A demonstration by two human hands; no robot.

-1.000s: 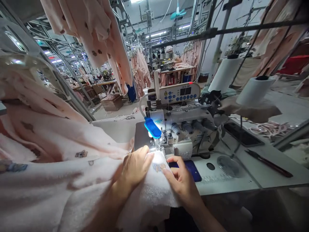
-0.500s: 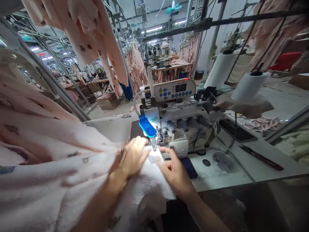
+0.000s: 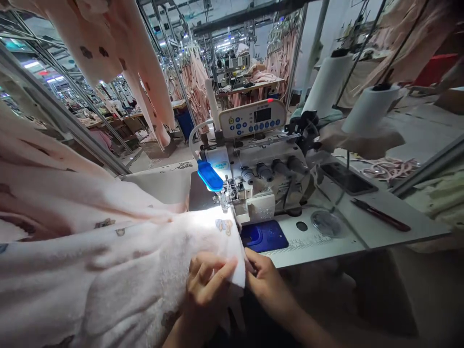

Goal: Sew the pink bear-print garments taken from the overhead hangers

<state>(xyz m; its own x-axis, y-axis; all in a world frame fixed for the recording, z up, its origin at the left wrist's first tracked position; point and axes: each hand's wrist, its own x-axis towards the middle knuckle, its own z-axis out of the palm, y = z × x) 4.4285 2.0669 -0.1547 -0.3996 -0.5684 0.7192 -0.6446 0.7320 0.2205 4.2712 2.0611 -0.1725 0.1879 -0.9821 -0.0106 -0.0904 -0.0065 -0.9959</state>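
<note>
Pale pink plush fabric (image 3: 145,261) with small printed animal figures spreads from the left up to the sewing machine (image 3: 268,164). Its far edge lies under the brightly lit presser foot (image 3: 225,203). My left hand (image 3: 208,280) is closed on the fabric near its front right corner, thumb and fingers pinched together. Just to the right, my right hand (image 3: 264,275) pinches the fabric's right edge between thumb and fingers; part of its grip is hidden behind the cloth. Both hands are at the table's front edge, below the machine's blue lamp (image 3: 210,176).
A control panel (image 3: 253,118) tops the machine. To the right lie a phone (image 3: 348,178), a pair of thread snips (image 3: 380,215) and a round clear dish (image 3: 325,223). White thread cones (image 3: 371,108) stand behind. Pink pieces (image 3: 119,53) hang at upper left.
Both hands have moved from beside the presser foot down toward the front edge and now pinch the fabric's right side. The view has shifted slightly, and the blue plate beside the fabric shows more.
</note>
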